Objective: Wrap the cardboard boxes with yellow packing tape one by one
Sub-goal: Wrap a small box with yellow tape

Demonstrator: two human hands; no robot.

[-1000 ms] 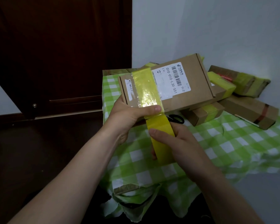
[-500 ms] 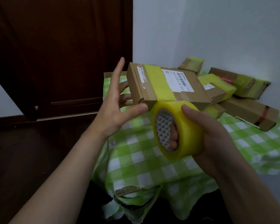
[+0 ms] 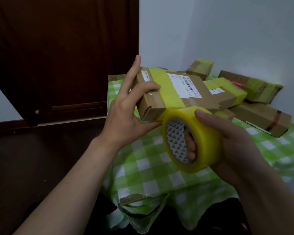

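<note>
With wrapped boxes [image 3: 227, 92] stacked behind, the left hand [image 3: 126, 116] pinches the partly banded cardboard box [image 3: 205, 97] while the right hand [image 3: 236, 141] grips the yellow tape roll [image 3: 205, 138].

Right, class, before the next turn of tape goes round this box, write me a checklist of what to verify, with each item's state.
1. Left hand grips the box, thumb beneath, finger on top: ok.
2. Right hand holds the tape roll, fingers through its core: ok.
3. Tape band lies flat across the box top: ok.
4. Band joins the roll at the box's near edge: ok.
5. Band clear of the label barcode: ok.
6. Underside taped: cannot tell, hidden.
</note>
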